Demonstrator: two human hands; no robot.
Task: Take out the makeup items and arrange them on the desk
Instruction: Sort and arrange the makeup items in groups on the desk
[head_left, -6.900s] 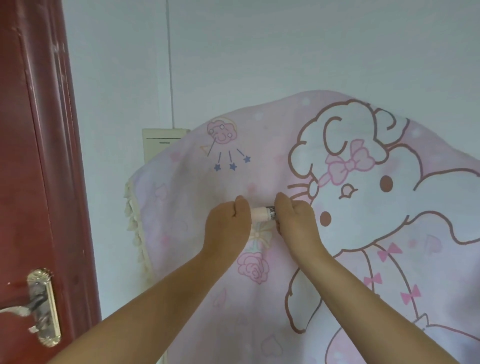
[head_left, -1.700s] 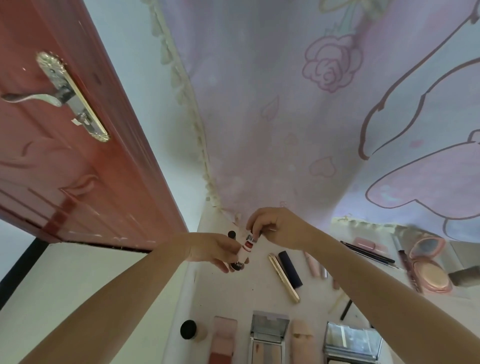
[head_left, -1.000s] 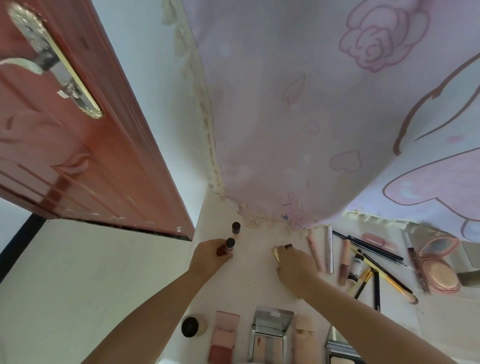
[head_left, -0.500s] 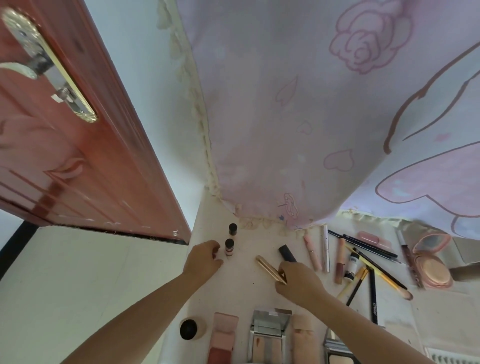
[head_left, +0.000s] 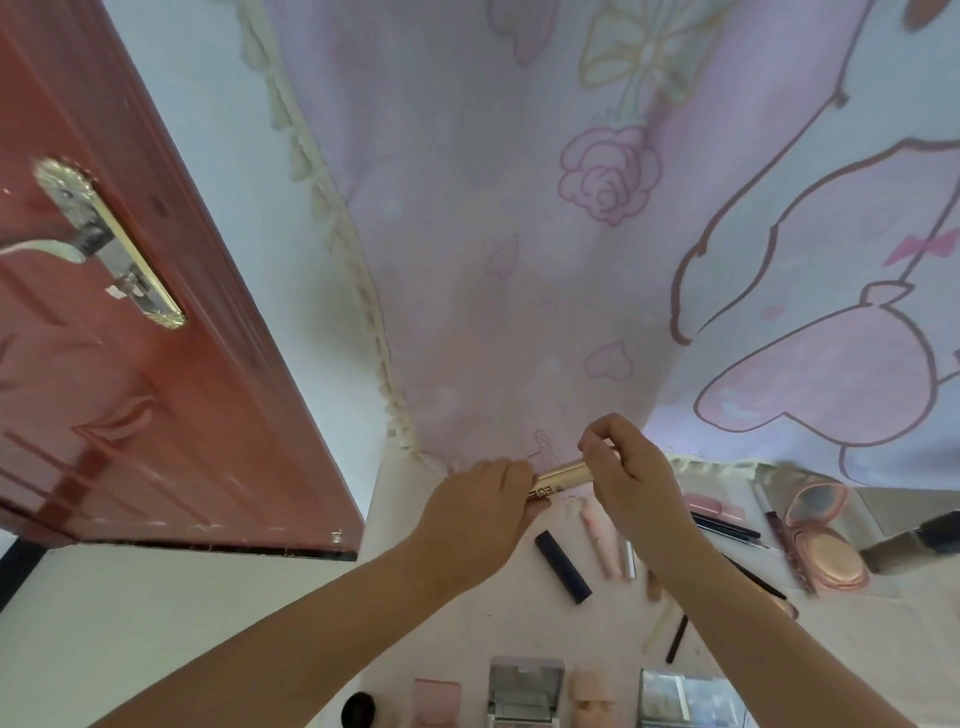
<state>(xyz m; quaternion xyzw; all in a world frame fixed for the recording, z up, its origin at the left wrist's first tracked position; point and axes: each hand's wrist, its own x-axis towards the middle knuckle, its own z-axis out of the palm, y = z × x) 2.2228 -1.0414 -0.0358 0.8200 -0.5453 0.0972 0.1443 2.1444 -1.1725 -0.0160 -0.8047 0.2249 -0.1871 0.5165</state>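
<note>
Gripping opposite ends of a gold tube (head_left: 558, 477) at frame centre, the left hand (head_left: 475, 525) and right hand (head_left: 631, 480) hold it above the desk (head_left: 519, 623). A dark tube (head_left: 562, 566) lies just below, on the desk.

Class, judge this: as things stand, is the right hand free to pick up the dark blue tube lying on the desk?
Probably not yet: the right hand grips the gold tube with the left hand. The dark blue tube lies uncovered just below.
</note>
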